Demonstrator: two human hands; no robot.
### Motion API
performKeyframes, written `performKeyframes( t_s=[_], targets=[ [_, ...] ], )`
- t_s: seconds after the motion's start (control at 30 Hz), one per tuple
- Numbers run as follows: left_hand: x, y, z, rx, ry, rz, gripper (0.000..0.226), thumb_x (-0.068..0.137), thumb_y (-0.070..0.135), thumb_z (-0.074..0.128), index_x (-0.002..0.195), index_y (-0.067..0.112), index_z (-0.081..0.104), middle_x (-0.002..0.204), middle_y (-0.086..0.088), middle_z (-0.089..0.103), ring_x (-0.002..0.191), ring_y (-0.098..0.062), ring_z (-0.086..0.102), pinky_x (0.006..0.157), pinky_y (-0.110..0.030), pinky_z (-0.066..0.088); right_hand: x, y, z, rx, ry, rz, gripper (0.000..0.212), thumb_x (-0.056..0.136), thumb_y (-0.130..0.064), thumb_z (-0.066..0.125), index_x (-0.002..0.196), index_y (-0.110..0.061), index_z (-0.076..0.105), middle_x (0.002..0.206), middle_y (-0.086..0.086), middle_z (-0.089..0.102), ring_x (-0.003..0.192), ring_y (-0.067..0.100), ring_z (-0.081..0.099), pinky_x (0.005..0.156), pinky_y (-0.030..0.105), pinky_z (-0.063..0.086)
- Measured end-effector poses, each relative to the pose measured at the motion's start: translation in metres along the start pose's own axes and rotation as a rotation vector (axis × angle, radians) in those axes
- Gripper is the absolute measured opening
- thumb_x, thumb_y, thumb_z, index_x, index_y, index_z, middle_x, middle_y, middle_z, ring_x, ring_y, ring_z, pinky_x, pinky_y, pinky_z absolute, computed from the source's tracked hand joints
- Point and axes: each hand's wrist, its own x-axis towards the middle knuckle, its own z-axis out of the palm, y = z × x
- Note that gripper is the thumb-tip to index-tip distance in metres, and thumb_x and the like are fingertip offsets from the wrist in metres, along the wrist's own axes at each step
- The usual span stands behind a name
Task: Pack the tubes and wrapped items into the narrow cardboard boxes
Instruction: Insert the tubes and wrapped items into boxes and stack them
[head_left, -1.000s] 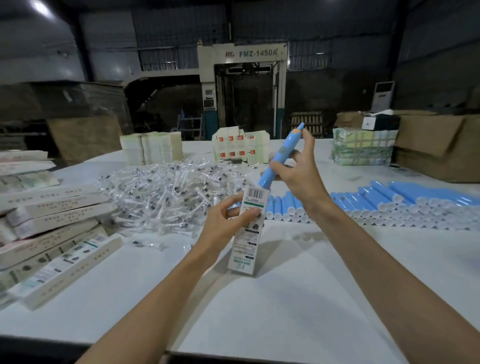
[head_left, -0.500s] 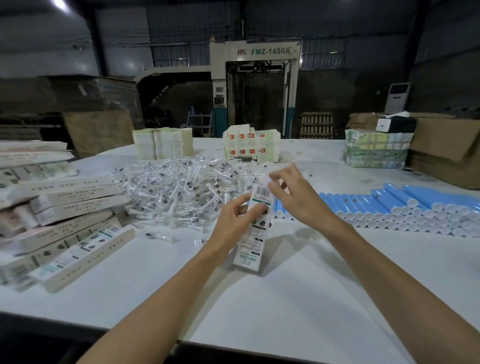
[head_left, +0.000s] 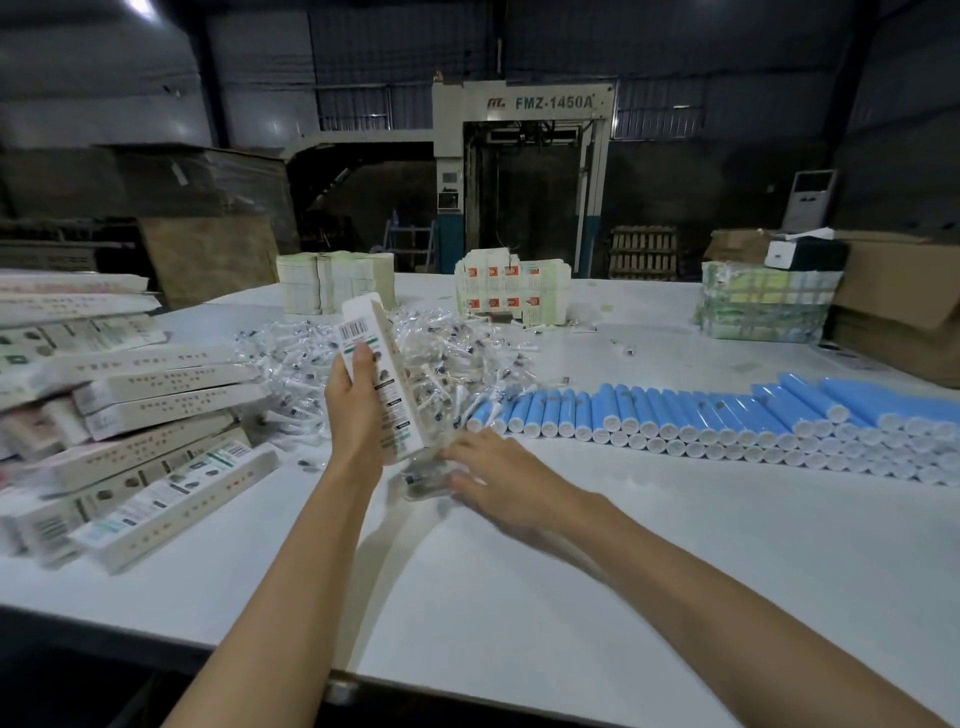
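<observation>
My left hand (head_left: 356, 410) grips a narrow white cardboard box (head_left: 383, 364) and holds it upright above the table, barcode end up. My right hand (head_left: 501, 480) is low over the table just right of the box, motion-blurred, its fingertips at a clear wrapped item (head_left: 421, 477); whether it grips the item is unclear. Behind lies a heap of clear wrapped items (head_left: 467, 358). To the right, several blue tubes (head_left: 727, 415) with white caps lie in rows.
Several narrow boxes (head_left: 156, 395) are stacked at the left on the white table (head_left: 623, 545). Stacks of flat cartons (head_left: 332, 280), printed cartons (head_left: 511, 291) and a wrapped bundle (head_left: 763, 306) stand at the back. Brown cardboard (head_left: 904, 306) sits far right.
The blue tube went into the box and is out of sight. My left hand raised the box. My right hand left the box top and dropped to a wrapped item on the table.
</observation>
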Motion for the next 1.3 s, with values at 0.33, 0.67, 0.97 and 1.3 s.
performKeyframes(
  t_s=[0.33,0.67,0.97,1.3],
  targets=[
    [-0.006,-0.005,0.01,-0.024,-0.074,0.002,0.023,0.109,0.037,0.062,0.118,0.017,0.07,0.088,0.006,0.076,0.08,-0.008,0.074,0.075,-0.035,0.059,-0.008,0.009,0.004,-0.328,0.196,-0.158,0.019,0.093,0.001,0.064,0.108,-0.008,0.069,0.106,0.007,0.067,0.1,0.023,0.056,0.092,0.036,0.048],
    [-0.057,-0.013,0.05,0.096,-0.487,0.01,0.04,0.096,0.034,0.08,0.129,0.023,0.062,0.11,0.004,0.082,0.097,-0.016,0.08,0.072,-0.029,0.063,-0.04,0.052,-0.09,0.46,0.84,0.335,0.033,0.095,-0.004,0.07,0.118,-0.017,0.051,0.089,0.0,0.068,0.078,0.005,0.065,0.08,0.028,0.058],
    [-0.082,-0.016,0.067,0.093,-0.607,0.012,0.051,0.083,0.045,0.087,0.126,0.03,0.062,0.116,0.011,0.081,0.102,-0.012,0.079,0.073,-0.022,0.062,-0.027,0.014,-0.141,0.702,1.052,0.064,0.04,0.096,-0.003,0.067,0.134,-0.012,0.059,0.1,-0.001,0.073,0.095,0.017,0.075,0.084,0.029,0.062],
    [-0.081,-0.016,0.067,0.044,-0.624,0.009,0.047,0.09,0.037,0.088,0.128,0.029,0.061,0.117,0.007,0.081,0.101,-0.016,0.08,0.073,-0.023,0.062,-0.014,-0.001,-0.133,0.524,0.713,0.165,0.028,0.094,-0.004,0.07,0.115,-0.018,0.059,0.095,0.008,0.07,0.079,0.018,0.075,0.072,0.042,0.065]
  ],
)
